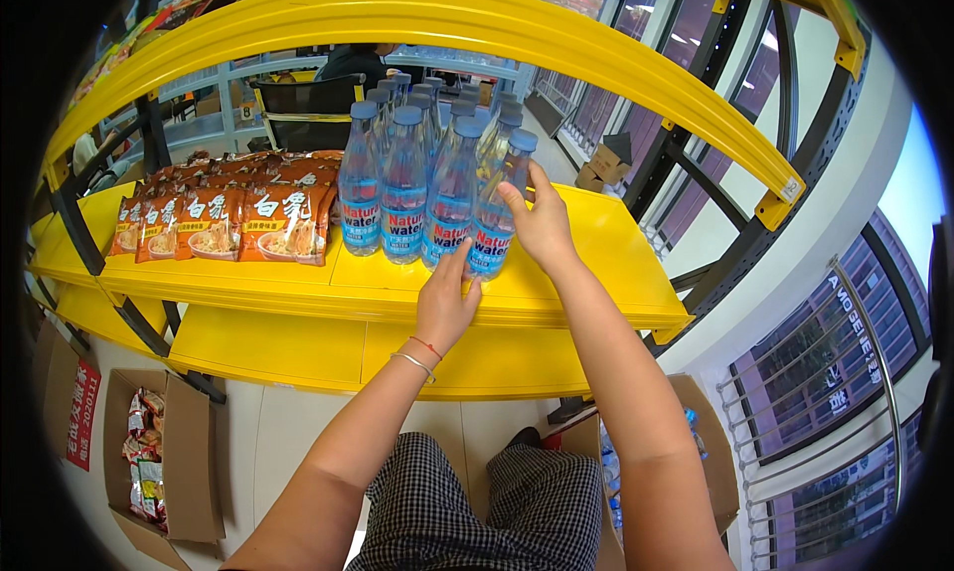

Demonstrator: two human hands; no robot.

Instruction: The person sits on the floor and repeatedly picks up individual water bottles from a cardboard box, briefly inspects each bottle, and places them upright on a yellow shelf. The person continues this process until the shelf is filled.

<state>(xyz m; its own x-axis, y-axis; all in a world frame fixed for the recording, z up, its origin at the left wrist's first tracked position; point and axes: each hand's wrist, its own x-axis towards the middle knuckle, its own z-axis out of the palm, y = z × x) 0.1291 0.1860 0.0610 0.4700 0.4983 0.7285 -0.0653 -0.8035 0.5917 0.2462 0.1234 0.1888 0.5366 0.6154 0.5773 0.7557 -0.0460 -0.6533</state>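
Head view, only one. My right hand, centre frame, wraps the front-right water bottle around its upper body, fingers closed on it, likely to steady it upright. My left hand sits just below, fingers loose and spread, tips touching the base of that same bottle, not gripping; looks like it nudges the foot into line. The bottle stands at the right end of the bottle rows on the yellow shelf, packed tight so rows face front. Red snack bags lie left of them. Open cardboard box of packets lower left on the floor.
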